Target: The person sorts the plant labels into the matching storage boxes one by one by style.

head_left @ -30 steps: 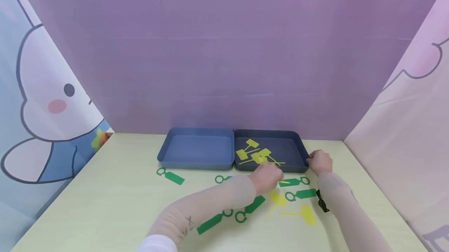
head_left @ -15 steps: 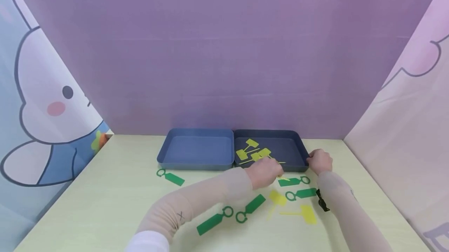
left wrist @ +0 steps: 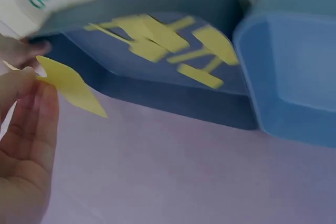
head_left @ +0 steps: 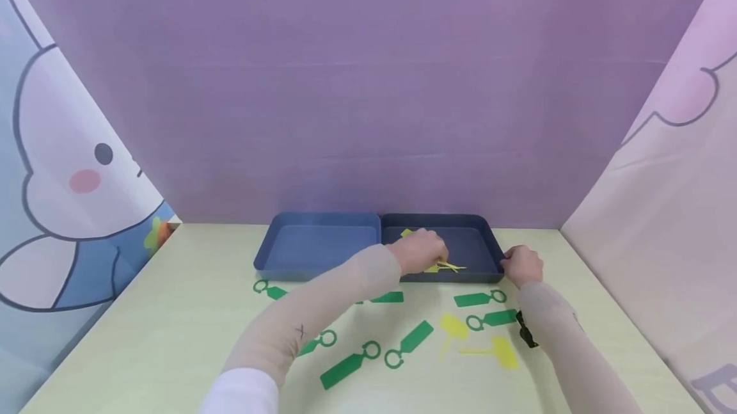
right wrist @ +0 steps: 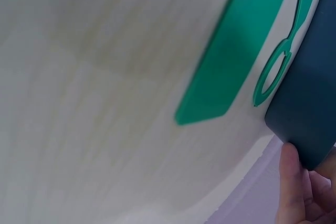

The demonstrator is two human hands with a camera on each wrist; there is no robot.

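My left hand (head_left: 419,251) is over the near left part of the dark blue tray (head_left: 473,249). Between its thumb and fingers it pinches a yellow T-shaped plant label (left wrist: 71,87), whose broad head sticks out in the left wrist view. Several more yellow labels (left wrist: 152,38) lie overlapping on the tray floor, partly hidden by the hand in the head view. At the tray's near right corner, my right hand (head_left: 523,265) grips the wall, thumb and fingers on either side of it in the right wrist view.
A lighter blue tray (head_left: 322,246) adjoins the dark one on the left. Several green ring-ended tags (head_left: 416,337) lie scattered on the table in front, with two yellow labels (head_left: 505,352) among them. Beside my right wrist is a small black object (head_left: 526,332). A purple backdrop (head_left: 368,94) rises behind.
My left hand has moved left and farther back, from the dark tray's front edge to over its floor, carrying the yellow plant label. My right hand stays on the tray corner.
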